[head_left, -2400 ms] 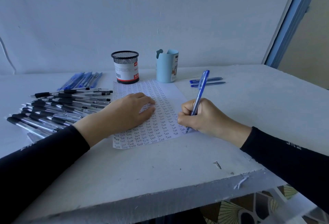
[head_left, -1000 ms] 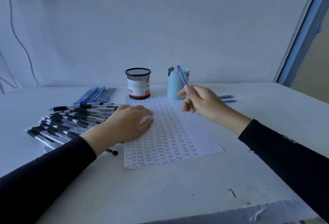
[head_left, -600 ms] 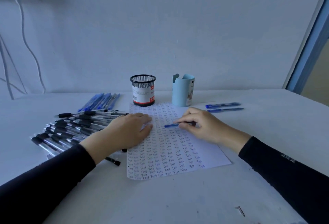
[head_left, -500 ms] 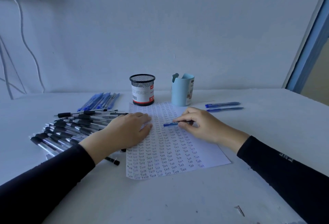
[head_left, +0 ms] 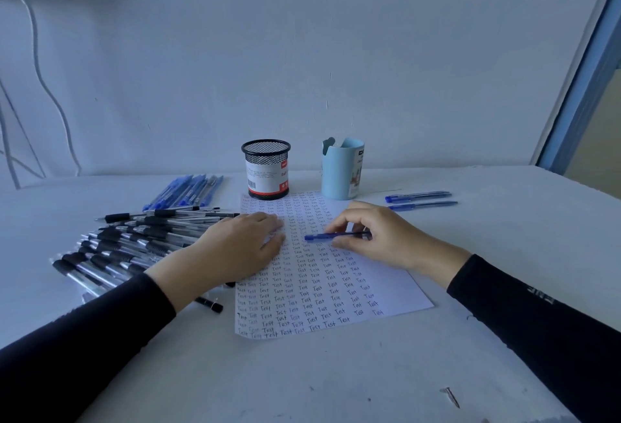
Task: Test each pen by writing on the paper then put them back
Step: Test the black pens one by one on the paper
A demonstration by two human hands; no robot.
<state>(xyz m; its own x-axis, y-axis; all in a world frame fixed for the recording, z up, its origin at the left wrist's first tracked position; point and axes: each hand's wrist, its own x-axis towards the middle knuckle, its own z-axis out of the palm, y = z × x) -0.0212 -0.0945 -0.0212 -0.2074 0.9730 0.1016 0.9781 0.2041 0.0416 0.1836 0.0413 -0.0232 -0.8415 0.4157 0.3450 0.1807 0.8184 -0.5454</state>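
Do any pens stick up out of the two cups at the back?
No, nothing rises above the rim of the black mesh cup or the light blue cup.

1 paper [head_left: 386, 288], 2 cups [head_left: 265, 170] [head_left: 342, 173], 1 held pen [head_left: 322, 237], 2 lone pens [head_left: 416, 194] [head_left: 423, 204], 2 pen piles [head_left: 134, 244] [head_left: 188, 190].

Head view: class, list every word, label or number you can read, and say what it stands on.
"Test": handwritten in rows all over the paper.
Label on the black mesh holder: barcode and print, too small to read.
Print on the blue cup: blurred.
Mark on the right sleeve: unreadable.
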